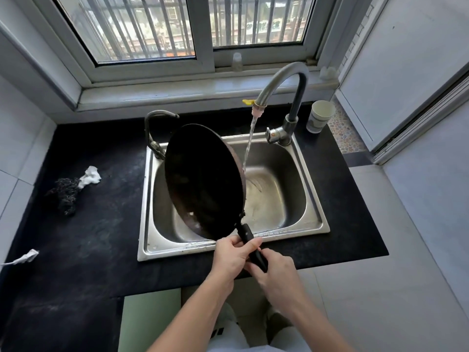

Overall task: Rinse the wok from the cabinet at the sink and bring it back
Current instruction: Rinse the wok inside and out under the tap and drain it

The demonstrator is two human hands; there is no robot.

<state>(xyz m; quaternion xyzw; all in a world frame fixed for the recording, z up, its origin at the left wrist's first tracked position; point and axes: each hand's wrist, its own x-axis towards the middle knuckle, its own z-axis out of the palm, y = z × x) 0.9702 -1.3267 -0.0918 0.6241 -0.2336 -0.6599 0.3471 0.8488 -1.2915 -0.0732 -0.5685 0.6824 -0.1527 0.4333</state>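
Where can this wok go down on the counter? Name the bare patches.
Free: the black counter between the sink rim and the steel scourer, and the near right strip beside the sink. Crowded: behind the sink, with the faucet and paper cup. Both hands, left hand and right hand, hold the wok.

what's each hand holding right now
Left hand: closed on the wok handle.
Right hand: closed on the same handle, lower down.

a barred window (177,29) fills the top of the frame, daylight coming through onto a pale sill (177,90). below it runs a black countertop (88,224). white wall tiles (20,148) sit at left, pale floor tiles (380,288) at lower right.
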